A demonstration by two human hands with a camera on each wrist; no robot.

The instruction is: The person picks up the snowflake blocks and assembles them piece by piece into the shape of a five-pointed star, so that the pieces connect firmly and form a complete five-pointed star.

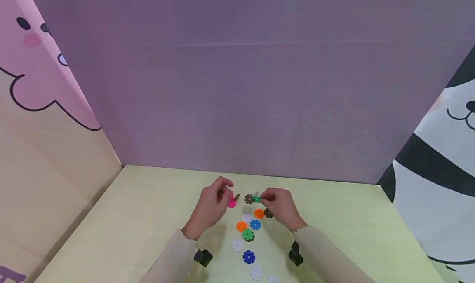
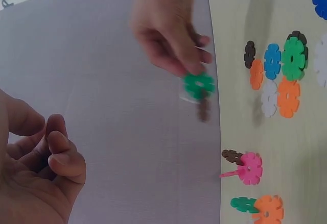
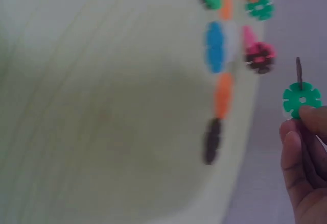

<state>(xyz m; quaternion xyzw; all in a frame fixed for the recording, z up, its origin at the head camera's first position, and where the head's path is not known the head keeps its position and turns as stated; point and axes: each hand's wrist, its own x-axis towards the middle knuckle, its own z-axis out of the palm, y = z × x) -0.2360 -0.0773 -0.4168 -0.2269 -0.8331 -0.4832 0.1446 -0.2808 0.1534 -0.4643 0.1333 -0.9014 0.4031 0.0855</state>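
My right hand point(image 1: 281, 204) pinches a green notched flower disc point(image 3: 299, 99) by its edge, thumb on its face. A brown disc point(image 1: 248, 199) is slotted into the green one and stands out from its far side. Part of a whitish disc point(image 2: 189, 99) shows behind the green. My left hand point(image 1: 209, 204) has loosely bent fingers with nothing between them in the left wrist view. Close by that hand, a pink disc point(image 2: 251, 169) joined to a brown disc point(image 2: 233, 156) and a second pink piece rests on the table.
Loose discs lie in a rough column toward me: orange point(image 1: 259, 214), light blue point(image 1: 255, 224), green point(image 1: 247, 234), white point(image 1: 237, 245) and dark blue point(image 1: 249, 257). An orange disc joined to a green one point(image 2: 244, 204) lies past the pink group. A purple panel point(image 1: 259, 110) stands behind the table.
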